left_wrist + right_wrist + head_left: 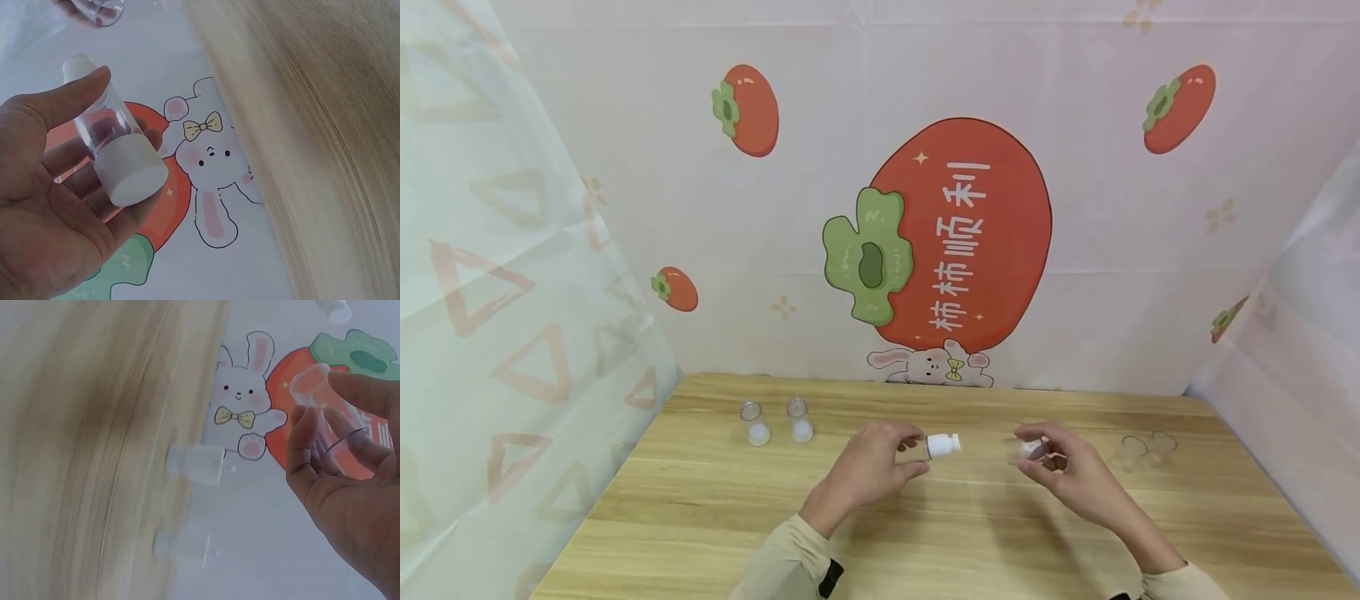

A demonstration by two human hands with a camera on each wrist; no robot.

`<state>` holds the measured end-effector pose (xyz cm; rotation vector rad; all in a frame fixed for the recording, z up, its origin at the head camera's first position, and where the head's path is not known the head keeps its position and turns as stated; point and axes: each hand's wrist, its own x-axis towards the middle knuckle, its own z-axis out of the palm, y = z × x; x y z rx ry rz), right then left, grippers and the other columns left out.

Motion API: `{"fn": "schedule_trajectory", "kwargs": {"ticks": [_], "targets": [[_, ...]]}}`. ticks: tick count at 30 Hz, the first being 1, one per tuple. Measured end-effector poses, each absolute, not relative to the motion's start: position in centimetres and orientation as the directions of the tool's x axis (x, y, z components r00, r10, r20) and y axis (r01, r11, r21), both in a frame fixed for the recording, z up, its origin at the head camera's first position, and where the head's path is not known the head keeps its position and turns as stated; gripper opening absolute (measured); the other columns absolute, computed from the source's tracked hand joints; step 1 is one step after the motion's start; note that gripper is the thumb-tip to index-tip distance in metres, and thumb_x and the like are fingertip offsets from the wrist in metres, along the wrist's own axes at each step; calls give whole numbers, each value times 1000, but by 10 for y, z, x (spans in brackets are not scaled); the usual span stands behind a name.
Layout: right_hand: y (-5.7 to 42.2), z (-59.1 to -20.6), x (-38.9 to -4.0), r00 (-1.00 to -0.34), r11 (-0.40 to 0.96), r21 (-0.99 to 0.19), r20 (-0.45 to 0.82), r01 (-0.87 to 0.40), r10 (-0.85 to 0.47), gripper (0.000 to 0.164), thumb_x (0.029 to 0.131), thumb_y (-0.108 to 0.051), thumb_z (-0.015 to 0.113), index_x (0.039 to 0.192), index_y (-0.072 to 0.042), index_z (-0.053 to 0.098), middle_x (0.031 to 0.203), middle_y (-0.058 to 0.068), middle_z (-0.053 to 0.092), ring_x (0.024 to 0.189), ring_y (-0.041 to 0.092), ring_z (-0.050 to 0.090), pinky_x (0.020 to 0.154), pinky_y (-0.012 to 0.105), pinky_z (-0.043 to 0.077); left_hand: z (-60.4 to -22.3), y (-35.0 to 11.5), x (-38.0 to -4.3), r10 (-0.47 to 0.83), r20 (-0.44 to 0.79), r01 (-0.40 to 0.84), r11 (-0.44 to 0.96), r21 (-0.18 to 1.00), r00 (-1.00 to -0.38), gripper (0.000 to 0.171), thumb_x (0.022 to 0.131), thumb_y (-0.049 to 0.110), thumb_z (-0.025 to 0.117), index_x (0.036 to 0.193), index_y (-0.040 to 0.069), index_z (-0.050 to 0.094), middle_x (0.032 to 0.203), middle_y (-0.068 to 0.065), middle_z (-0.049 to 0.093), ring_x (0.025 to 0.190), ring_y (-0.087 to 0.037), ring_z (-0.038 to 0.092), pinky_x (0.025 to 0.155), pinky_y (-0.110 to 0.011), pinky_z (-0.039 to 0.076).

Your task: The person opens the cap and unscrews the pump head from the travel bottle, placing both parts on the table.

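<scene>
In the head view my left hand [876,462] holds a small bottle [943,445] sideways, its white narrow tip pointing right. The left wrist view shows this bottle [111,128] with a clear middle and white parts at both ends, between thumb and fingers. To the right, apart from it, my right hand [1078,475] pinches a small clear cup-shaped cap [1028,450]. Up close in the right wrist view, the cap [328,403] is see-through with a round rim, held by the thumb and fingertips. Both hands are above the wooden table [925,542].
At the back left of the table stand two clear small containers [756,423] with white bottoms. Two faint see-through pieces [1135,450] with thin dark rims are at the right, beyond my right hand. A printed cloth [1097,333] hangs behind the table.
</scene>
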<state>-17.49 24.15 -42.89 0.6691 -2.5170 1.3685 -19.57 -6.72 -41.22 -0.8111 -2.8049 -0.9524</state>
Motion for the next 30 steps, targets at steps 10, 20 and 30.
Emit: {"fn": "schedule_trajectory", "kwargs": {"ticks": [10,20,30], "targets": [[268,-430,-174,-897,531,-725,380,-440,-225,37,96,-3,69,131,2,57,112,19,60,83,9,59,63,25,53,-412,-77,-200,384,234,440,642,627,-893,36,88,24,82,118,7,73,106,-6,74,93,-21,70,81,-35,57],[293,-434,-171,-915,635,-681,388,-365,-109,42,88,0,76,123,9,54,107,19,62,77,6,56,62,22,51,-412,-82,-203,380,265,452,587,672,-886,36,87,20,83,117,4,73,107,-10,74,94,-25,71,80,-34,57],[313,-442,-168,-908,760,-583,417,-287,-23,40,81,-2,83,114,4,61,98,16,66,67,2,53,53,23,47,-412,-82,-203,366,258,438,600,669,-894,36,86,22,83,116,5,73,106,-7,74,93,-23,71,80,-34,58]]}}
